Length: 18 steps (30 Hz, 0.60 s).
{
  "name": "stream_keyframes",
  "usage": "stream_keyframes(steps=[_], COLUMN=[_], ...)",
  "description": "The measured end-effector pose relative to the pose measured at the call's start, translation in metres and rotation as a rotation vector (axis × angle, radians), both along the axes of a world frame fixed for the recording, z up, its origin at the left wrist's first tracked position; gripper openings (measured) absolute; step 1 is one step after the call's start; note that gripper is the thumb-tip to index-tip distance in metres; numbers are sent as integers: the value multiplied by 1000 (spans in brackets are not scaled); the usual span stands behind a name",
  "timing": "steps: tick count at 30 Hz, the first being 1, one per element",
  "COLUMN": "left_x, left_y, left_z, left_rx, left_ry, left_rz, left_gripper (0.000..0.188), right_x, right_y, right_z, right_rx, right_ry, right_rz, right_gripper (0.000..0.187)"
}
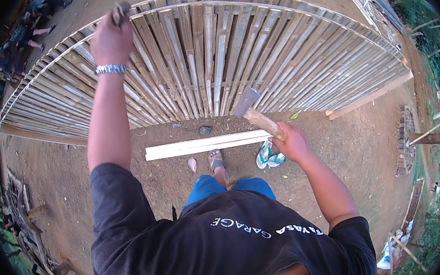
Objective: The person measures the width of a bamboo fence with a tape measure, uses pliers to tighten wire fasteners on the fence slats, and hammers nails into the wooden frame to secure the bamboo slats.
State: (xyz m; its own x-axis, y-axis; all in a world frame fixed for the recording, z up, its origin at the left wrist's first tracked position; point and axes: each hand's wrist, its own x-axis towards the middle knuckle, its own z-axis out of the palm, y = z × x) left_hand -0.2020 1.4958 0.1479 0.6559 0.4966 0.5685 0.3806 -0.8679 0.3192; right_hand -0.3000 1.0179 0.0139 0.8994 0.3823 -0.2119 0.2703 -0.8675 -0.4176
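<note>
My right hand (289,143) is closed round the wooden handle of a hatchet (264,122). Its broad, dull metal head points away from me, over the near edge of a slatted wooden platform (213,59). At the far left side of the platform, my left hand (111,41) is raised with its fingers curled. A small dark grey object (122,11) shows at those fingers, too blurred to name. A metal band circles the left wrist. The platform consists of long, narrow strips laid side by side, with thin strips running across the far end.
Two pale wooden boards (205,144) lie on the dirt before my feet. A pair of flip-flops (269,157) sits at their right end. Several people (25,36) are at the far left. Stacked poles (368,4) lie far right, and a post (434,138) stands at the right.
</note>
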Motion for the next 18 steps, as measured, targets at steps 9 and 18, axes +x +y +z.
stream_keyframes(steps=[9, 18], left_x=[86, 82], left_y=[34, 33], left_z=[19, 8], left_rx=[182, 292], left_ry=[-4, -119], left_rz=[-51, -12], left_gripper=[24, 15], right_x=[150, 235], right_y=[38, 70], right_z=[39, 58], right_rx=[-134, -378], right_ry=[-368, -516], right_rz=[508, 840], right_gripper=[48, 63])
